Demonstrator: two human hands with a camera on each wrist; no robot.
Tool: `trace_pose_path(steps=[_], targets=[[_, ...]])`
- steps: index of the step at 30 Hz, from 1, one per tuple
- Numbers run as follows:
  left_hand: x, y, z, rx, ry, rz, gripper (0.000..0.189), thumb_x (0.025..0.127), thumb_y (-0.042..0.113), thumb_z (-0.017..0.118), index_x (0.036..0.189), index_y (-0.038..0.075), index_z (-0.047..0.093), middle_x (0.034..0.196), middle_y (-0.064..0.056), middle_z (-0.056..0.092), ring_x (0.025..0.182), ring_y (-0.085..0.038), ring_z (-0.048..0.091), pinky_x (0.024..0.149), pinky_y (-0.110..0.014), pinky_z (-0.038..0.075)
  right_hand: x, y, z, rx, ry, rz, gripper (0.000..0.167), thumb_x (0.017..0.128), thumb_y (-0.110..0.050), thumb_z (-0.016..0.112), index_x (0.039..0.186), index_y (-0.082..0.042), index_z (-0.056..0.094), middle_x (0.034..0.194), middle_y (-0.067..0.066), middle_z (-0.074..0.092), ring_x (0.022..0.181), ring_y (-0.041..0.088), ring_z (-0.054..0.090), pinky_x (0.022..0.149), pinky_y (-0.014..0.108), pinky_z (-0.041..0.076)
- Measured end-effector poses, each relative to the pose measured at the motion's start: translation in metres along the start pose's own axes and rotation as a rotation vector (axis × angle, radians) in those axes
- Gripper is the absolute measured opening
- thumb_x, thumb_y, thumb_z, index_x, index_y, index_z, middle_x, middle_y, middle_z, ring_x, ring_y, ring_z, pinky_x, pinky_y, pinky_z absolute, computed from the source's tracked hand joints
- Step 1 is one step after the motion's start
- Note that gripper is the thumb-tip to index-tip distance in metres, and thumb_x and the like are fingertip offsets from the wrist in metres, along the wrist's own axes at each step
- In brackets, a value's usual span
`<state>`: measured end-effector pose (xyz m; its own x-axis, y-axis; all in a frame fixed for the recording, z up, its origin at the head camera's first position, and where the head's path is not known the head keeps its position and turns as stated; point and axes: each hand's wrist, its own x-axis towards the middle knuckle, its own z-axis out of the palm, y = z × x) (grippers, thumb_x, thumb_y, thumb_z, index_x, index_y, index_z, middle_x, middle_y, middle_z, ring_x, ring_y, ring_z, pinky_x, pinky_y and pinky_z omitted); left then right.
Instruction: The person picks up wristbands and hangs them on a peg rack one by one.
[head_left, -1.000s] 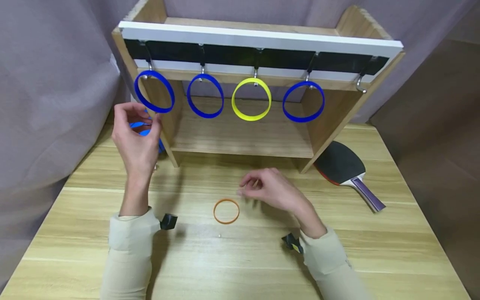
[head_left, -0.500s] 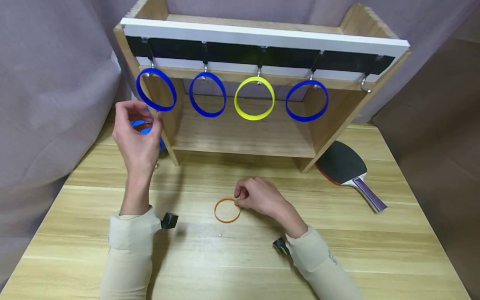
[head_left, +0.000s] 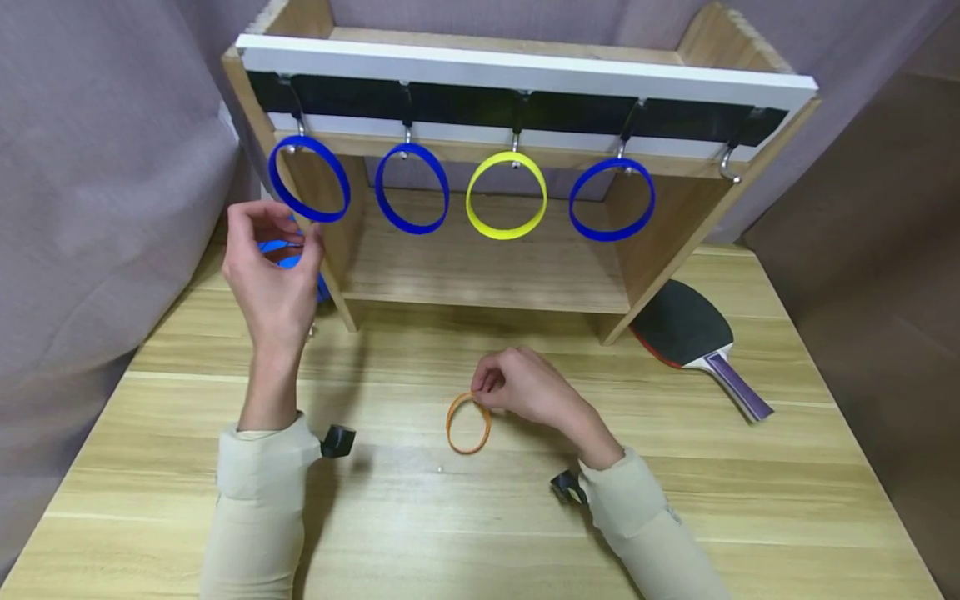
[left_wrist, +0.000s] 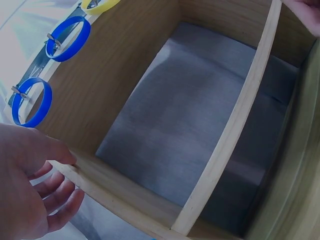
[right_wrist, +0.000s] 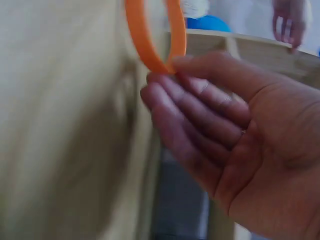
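Observation:
My right hand (head_left: 528,387) pinches an orange wristband (head_left: 468,452) by its far edge, thumb against fingertips. The band stands tilted, low over the table; in the right wrist view it rises from the fingertips. My left hand (head_left: 272,287) grips the left side panel of a wooden shelf (head_left: 487,275). Its thumb lies along the panel's front edge, the other fingers on the outer side, as the left wrist view shows. Above it, a blue wristband (head_left: 322,218) hangs on the leftmost hook. Along the same rail hang another blue band (head_left: 414,229), a yellow band (head_left: 507,234) and a third blue band (head_left: 611,237).
The rightmost hook (head_left: 727,171) bears no band. Beside the shelf's right foot lies a table tennis bat (head_left: 684,325), handle toward the front right. A blue object (head_left: 323,289) is partly hidden behind my left hand. Grey cloth (head_left: 90,167) hangs around the table.
My right hand has come left to the orange wristband and taken hold of it. The band, flat before, is now tipped up and shifted slightly right. My left hand stays put.

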<state>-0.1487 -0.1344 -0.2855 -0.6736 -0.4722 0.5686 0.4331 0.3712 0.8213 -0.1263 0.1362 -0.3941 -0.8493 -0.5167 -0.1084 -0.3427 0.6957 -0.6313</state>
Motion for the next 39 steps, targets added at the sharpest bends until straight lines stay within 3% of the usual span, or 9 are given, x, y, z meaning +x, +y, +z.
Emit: trace_pose_path(steps=[7, 13, 18, 22, 27, 29, 32, 35, 39], targets=[[0.001, 0.002, 0.002, -0.002, 0.000, 0.006, 0.024, 0.082, -0.002, 0.070, 0.102, -0.008, 0.058, 0.088, -0.015, 0.058, 0.077, -0.023, 0.059, 0.066, -0.019, 0.053, -0.021, -0.023, -0.033, 0.075, 0.010, -0.152, 0.012, 0.083, -0.010, 0.078, 0.090, -0.020, 0.074, 0.082, -0.013, 0.068, 0.074, 0.005, 0.062, 0.061, 0.026, 0.053], [0.001, 0.004, 0.002, 0.017, 0.002, 0.011, 0.025, 0.083, -0.001, 0.070, 0.102, -0.008, 0.058, 0.089, -0.015, 0.058, 0.078, -0.023, 0.060, 0.066, -0.018, 0.053, -0.033, -0.033, -0.046, 0.109, 0.018, -0.276, 0.016, 0.085, -0.016, 0.078, 0.099, -0.022, 0.076, 0.095, -0.016, 0.069, 0.076, 0.005, 0.062, 0.059, 0.026, 0.052], [-0.001, 0.003, 0.001, 0.011, 0.001, 0.005, 0.025, 0.082, -0.001, 0.070, 0.102, -0.008, 0.057, 0.089, -0.015, 0.058, 0.077, -0.021, 0.060, 0.067, -0.018, 0.053, -0.044, -0.037, -0.059, 0.377, 0.078, -0.303, 0.021, 0.085, -0.012, 0.078, 0.106, -0.016, 0.076, 0.099, -0.003, 0.071, 0.083, 0.016, 0.066, 0.068, 0.030, 0.056], [-0.001, 0.002, 0.002, 0.006, -0.002, 0.003, 0.024, 0.082, -0.002, 0.070, 0.102, -0.008, 0.058, 0.089, -0.015, 0.058, 0.076, -0.020, 0.060, 0.067, -0.019, 0.054, -0.060, -0.041, -0.080, 0.754, 0.324, -0.366, 0.024, 0.082, 0.009, 0.073, 0.106, 0.004, 0.073, 0.099, 0.016, 0.070, 0.084, 0.028, 0.068, 0.071, 0.034, 0.059], [-0.002, 0.002, 0.002, 0.010, -0.005, 0.008, 0.025, 0.082, -0.002, 0.070, 0.102, -0.009, 0.057, 0.089, -0.016, 0.058, 0.076, -0.021, 0.060, 0.068, -0.019, 0.054, -0.080, -0.044, -0.116, 1.292, 0.736, -0.583, 0.026, 0.082, 0.025, 0.061, 0.107, 0.024, 0.060, 0.099, 0.031, 0.066, 0.088, 0.036, 0.066, 0.078, 0.037, 0.058], [-0.002, 0.001, 0.002, 0.009, -0.006, 0.008, 0.025, 0.082, -0.002, 0.070, 0.102, -0.009, 0.057, 0.089, -0.015, 0.058, 0.076, -0.021, 0.060, 0.067, -0.019, 0.054, -0.087, -0.043, -0.130, 1.422, 0.899, -0.640, 0.029, 0.083, 0.023, 0.061, 0.111, 0.024, 0.057, 0.100, 0.032, 0.064, 0.090, 0.038, 0.065, 0.083, 0.038, 0.057], [-0.002, 0.001, 0.002, 0.010, -0.004, 0.007, 0.025, 0.082, -0.002, 0.070, 0.102, -0.009, 0.057, 0.089, -0.015, 0.058, 0.076, -0.021, 0.060, 0.067, -0.019, 0.054, -0.093, -0.040, -0.146, 1.534, 1.109, -0.631, 0.035, 0.084, 0.020, 0.062, 0.118, 0.022, 0.055, 0.103, 0.032, 0.063, 0.094, 0.038, 0.065, 0.092, 0.038, 0.053], [-0.001, 0.001, 0.001, 0.012, 0.003, 0.007, 0.024, 0.082, -0.002, 0.070, 0.102, -0.008, 0.058, 0.089, -0.014, 0.058, 0.077, -0.021, 0.060, 0.067, -0.019, 0.053, -0.092, -0.033, -0.155, 1.626, 1.193, -0.599, 0.042, 0.086, 0.016, 0.064, 0.126, 0.018, 0.052, 0.110, 0.030, 0.061, 0.102, 0.037, 0.064, 0.095, 0.037, 0.049], [-0.001, 0.001, 0.001, 0.017, 0.003, 0.005, 0.024, 0.082, -0.002, 0.070, 0.102, -0.008, 0.058, 0.089, -0.014, 0.058, 0.077, -0.022, 0.060, 0.067, -0.019, 0.053, -0.087, -0.019, -0.159, 1.706, 1.178, -0.565, 0.048, 0.086, 0.013, 0.065, 0.132, 0.012, 0.050, 0.127, 0.026, 0.055, 0.118, 0.035, 0.057, 0.095, 0.032, 0.049]])
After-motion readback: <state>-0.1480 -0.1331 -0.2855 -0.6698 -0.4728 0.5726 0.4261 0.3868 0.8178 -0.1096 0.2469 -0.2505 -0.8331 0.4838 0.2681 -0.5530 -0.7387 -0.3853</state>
